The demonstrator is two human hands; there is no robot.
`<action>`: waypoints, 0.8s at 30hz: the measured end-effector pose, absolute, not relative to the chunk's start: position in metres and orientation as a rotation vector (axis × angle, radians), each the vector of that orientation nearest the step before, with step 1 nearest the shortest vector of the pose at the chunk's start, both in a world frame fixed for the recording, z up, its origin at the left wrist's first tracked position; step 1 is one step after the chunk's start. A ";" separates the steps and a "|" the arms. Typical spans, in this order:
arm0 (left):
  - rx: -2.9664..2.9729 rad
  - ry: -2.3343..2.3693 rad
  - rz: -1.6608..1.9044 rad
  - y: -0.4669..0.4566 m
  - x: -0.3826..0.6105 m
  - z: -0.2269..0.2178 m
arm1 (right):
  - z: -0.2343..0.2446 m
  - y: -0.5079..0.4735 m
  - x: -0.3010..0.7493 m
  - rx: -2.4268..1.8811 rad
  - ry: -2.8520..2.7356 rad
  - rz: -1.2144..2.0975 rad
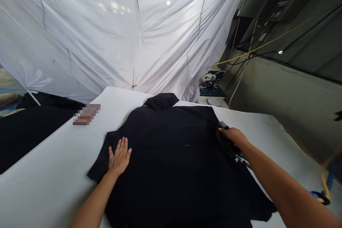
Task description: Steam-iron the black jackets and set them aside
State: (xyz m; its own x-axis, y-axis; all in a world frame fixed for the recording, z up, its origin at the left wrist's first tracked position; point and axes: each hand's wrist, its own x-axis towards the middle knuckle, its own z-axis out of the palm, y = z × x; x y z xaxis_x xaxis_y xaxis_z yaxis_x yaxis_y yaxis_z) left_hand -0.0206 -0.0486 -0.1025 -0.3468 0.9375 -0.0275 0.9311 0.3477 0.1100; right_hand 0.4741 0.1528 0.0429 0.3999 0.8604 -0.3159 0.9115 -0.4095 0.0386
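Note:
A black collared shirt lies spread on the white-covered table, its collar toward the far edge. My left hand rests flat on the shirt near the sleeve at the left, fingers stretched out and holding nothing. On the shirt's right side, my right hand is closed around the handle of a dark steam iron. The iron has a silvery front end and metal fittings at its rear. My hand and forearm partly hide it, and its soleplate is out of sight.
A blurred-out reddish object lies on the table at the left. Dark fabric sits beyond the left edge. A white sheet hangs behind. A machine and a yellow cable are at the back right.

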 end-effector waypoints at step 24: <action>0.895 2.384 1.161 -0.007 -0.110 -0.086 | 0.069 0.154 0.113 1.780 2.281 -0.296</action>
State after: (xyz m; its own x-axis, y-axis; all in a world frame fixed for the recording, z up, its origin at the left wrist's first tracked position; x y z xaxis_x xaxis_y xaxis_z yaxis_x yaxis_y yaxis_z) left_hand -0.1096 -0.0071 -0.0858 -0.7431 0.6686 -0.0290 0.3894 0.4672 0.7938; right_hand 0.1134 0.1541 0.0694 -0.2340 0.9234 -0.3041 0.9705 0.2406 -0.0163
